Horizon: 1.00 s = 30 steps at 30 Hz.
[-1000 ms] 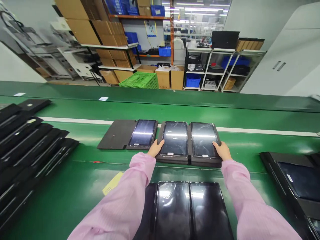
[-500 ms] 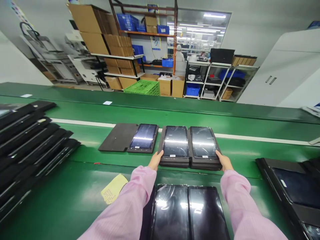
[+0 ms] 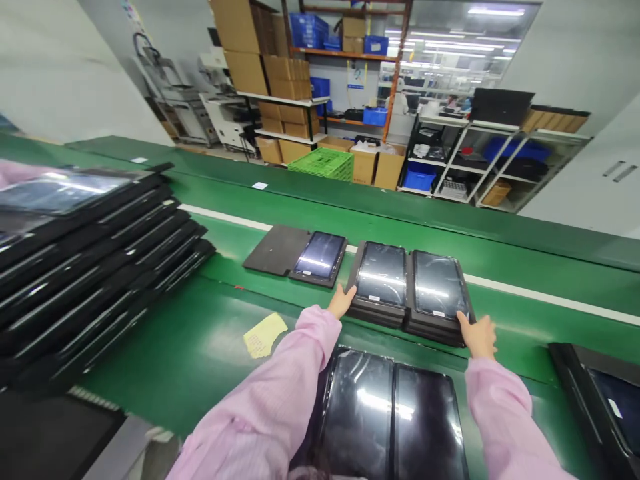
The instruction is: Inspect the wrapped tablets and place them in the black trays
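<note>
My left hand (image 3: 341,301) rests against the left edge of a tablet in a black case (image 3: 381,280). My right hand (image 3: 477,337) is at the lower right corner of a second cased tablet (image 3: 439,291), which lies touching the first. The two hands seem to hold this pair between them. Beyond my left hand lies a tablet (image 3: 319,259) with its dark cover (image 3: 277,249) folded open. Below my sleeves lie two more dark tablets (image 3: 385,413), side by side.
Several cased tablets (image 3: 90,253) form an overlapping stack on the green conveyor belt (image 3: 150,353). A yellow note (image 3: 265,335) lies on the belt. Another cased tablet (image 3: 605,400) sits at the right edge. Another person's pink sleeve (image 3: 15,173) shows far left. Shelves and cartons (image 3: 280,87) stand beyond.
The view has swung and tilted, bringing more of the left stack and the yellow note into sight. My hands remain at the outer edges of the cased pair.
</note>
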Available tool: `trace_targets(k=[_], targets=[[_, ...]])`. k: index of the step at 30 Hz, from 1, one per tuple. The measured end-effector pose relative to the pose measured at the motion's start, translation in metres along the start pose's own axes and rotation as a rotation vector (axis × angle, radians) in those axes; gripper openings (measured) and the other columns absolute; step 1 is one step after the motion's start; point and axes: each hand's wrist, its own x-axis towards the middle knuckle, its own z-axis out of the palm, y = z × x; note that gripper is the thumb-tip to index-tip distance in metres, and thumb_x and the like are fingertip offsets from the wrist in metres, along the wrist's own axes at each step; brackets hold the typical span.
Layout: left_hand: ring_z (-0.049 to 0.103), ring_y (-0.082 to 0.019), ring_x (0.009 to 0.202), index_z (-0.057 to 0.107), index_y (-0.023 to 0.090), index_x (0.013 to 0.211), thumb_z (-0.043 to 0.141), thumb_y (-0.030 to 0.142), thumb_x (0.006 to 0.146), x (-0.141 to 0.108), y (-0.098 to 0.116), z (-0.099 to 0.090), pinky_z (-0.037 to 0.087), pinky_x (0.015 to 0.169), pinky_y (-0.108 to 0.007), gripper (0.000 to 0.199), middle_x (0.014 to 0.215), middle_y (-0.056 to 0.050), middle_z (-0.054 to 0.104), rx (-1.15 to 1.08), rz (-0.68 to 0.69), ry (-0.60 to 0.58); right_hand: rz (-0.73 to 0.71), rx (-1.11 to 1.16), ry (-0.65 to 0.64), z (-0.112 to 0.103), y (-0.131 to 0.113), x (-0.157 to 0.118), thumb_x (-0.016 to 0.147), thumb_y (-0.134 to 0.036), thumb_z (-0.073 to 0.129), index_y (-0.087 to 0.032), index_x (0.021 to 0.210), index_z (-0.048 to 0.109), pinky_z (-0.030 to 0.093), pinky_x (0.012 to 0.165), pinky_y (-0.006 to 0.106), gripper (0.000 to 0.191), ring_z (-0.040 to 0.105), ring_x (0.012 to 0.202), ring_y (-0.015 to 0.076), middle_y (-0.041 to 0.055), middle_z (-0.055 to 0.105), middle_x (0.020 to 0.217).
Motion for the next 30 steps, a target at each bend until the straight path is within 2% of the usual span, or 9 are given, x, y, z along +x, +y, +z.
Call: trace_targets(k=[2, 3, 7, 10, 12, 16, 21, 25, 30], targets=[[0.048, -0.027, 0.117, 0.05, 0.017, 0.122, 0.053, 0.039, 0.086, -0.01, -0.009, -0.019, 0.038, 0.098, -0.052, 0.042, 0.131, -0.011, 0.049, 0.028, 0.004, 0.032, -0.141, -0.017, 0.056, 0.003, 0.001, -0.032, 0.078, -0.049, 0.048, -0.001, 0.14, 0.022, 0.022, 0.104, 0.055, 0.083, 0.022, 0.133, 0.0394, 0.026, 0.022, 0.145], [0.048, -0.027, 0.118, 0.05, 0.017, 0.121, 0.054, 0.039, 0.086, -0.017, -0.017, -0.033, 0.037, 0.099, -0.052, 0.042, 0.131, -0.011, 0.049, 0.046, 0.009, 0.045, -0.246, -0.008, 0.067, 0.007, 0.006, -0.05, 0.079, -0.047, 0.047, -0.003, 0.14, 0.022, 0.021, 0.106, 0.05, 0.08, 0.022, 0.133, 0.0358, 0.0233, 0.024, 0.146], [0.05, -0.024, 0.117, 0.055, 0.015, 0.116, 0.053, 0.029, 0.086, -0.068, -0.07, -0.101, 0.034, 0.103, -0.049, 0.033, 0.124, -0.011, 0.057, 0.142, 0.052, 0.09, -0.651, 0.056, 0.021, 0.043, 0.03, -0.121, 0.083, -0.044, 0.035, 0.0, 0.123, 0.047, 0.035, 0.096, 0.049, 0.06, 0.047, 0.113, 0.0343, 0.0262, 0.054, 0.119], [0.051, -0.024, 0.118, 0.064, 0.016, 0.103, 0.048, 0.02, 0.081, -0.123, -0.12, -0.143, 0.031, 0.107, -0.043, 0.027, 0.117, -0.011, 0.063, 0.227, 0.077, 0.077, -0.777, 0.054, -0.102, 0.078, 0.032, -0.165, 0.085, -0.039, 0.034, -0.01, 0.106, 0.06, 0.041, 0.09, 0.046, 0.044, 0.055, 0.101, 0.03, 0.0183, 0.064, 0.104], [0.052, -0.025, 0.118, 0.068, 0.019, 0.094, 0.049, 0.019, 0.076, -0.161, -0.15, -0.157, 0.032, 0.107, -0.041, 0.026, 0.116, -0.01, 0.064, 0.267, 0.097, 0.022, -0.85, 0.044, -0.189, 0.099, 0.02, -0.189, 0.086, -0.033, 0.037, -0.016, 0.099, 0.064, 0.041, 0.091, 0.043, 0.034, 0.056, 0.1, 0.0268, 0.0127, 0.066, 0.101], [0.043, -0.027, 0.127, 0.069, 0.024, 0.099, 0.054, 0.024, 0.072, -0.216, -0.194, -0.16, 0.029, 0.109, -0.044, 0.031, 0.132, -0.008, 0.054, 0.315, 0.131, -0.07, -0.944, -0.004, -0.323, 0.138, -0.024, -0.221, 0.087, -0.023, 0.045, -0.02, 0.101, 0.065, 0.037, 0.094, 0.04, 0.025, 0.053, 0.106, 0.0243, 0.0079, 0.066, 0.106], [0.033, -0.025, 0.133, 0.056, 0.024, 0.122, 0.05, 0.027, 0.078, -0.232, -0.228, -0.154, 0.026, 0.11, -0.043, 0.045, 0.144, -0.01, 0.039, 0.258, 0.15, -0.115, -0.935, -0.101, -0.394, 0.176, -0.068, -0.229, 0.085, -0.019, 0.052, -0.022, 0.095, 0.067, 0.039, 0.084, 0.039, 0.019, 0.056, 0.098, 0.0249, 0.0077, 0.067, 0.102], [0.03, -0.024, 0.135, 0.049, 0.023, 0.129, 0.047, 0.031, 0.082, -0.227, -0.24, -0.154, 0.024, 0.111, -0.042, 0.047, 0.145, -0.011, 0.037, 0.143, 0.161, -0.151, -0.92, -0.132, -0.399, 0.183, -0.079, -0.228, 0.085, -0.018, 0.052, -0.021, 0.074, 0.067, 0.041, 0.074, 0.034, 0.019, 0.057, 0.082, 0.0213, 0.0037, 0.068, 0.084], [0.023, -0.024, 0.137, 0.032, 0.02, 0.139, 0.047, 0.034, 0.082, -0.227, -0.241, -0.15, 0.019, 0.113, -0.041, 0.06, 0.148, -0.011, 0.031, 0.059, 0.133, -0.114, -0.965, -0.136, -0.333, 0.171, -0.073, -0.255, 0.088, -0.015, 0.048, -0.019, 0.082, 0.065, 0.034, 0.091, 0.041, 0.018, 0.05, 0.098, 0.0256, 0.0094, 0.064, 0.097]])
